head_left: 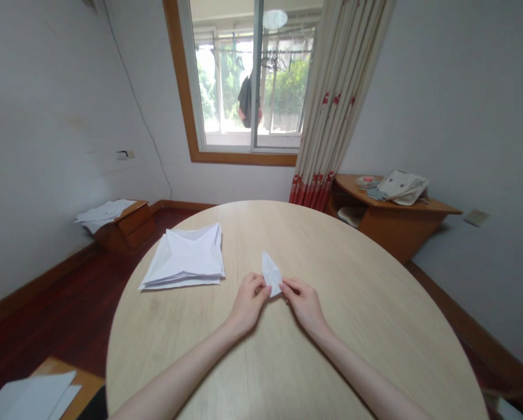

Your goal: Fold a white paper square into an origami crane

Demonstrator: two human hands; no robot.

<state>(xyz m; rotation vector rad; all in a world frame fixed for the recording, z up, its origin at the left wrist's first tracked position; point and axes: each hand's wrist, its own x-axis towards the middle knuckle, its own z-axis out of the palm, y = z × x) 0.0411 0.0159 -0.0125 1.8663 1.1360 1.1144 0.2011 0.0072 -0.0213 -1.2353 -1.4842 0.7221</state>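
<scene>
A small piece of folded white paper point(271, 273) points up and away from me, narrow at its far tip. My left hand point(249, 300) pinches its lower left edge between thumb and fingers. On the opposite side, my right hand point(303, 302) pinches the lower right edge the same way. Both hands are just above or resting on the round wooden table point(353, 326); I cannot tell how much they touch it. To the left lies a stack of white paper sheets point(191, 254) with creases on the top one.
More white sheets point(34, 396) lie on a wooden surface at the lower left. Papers point(104, 213) cover a low wooden cabinet point(134, 224) by the left wall. At the right, a corner desk point(401, 219) bears a pale bag point(404, 186). A curtain point(331, 105) hangs beside the window.
</scene>
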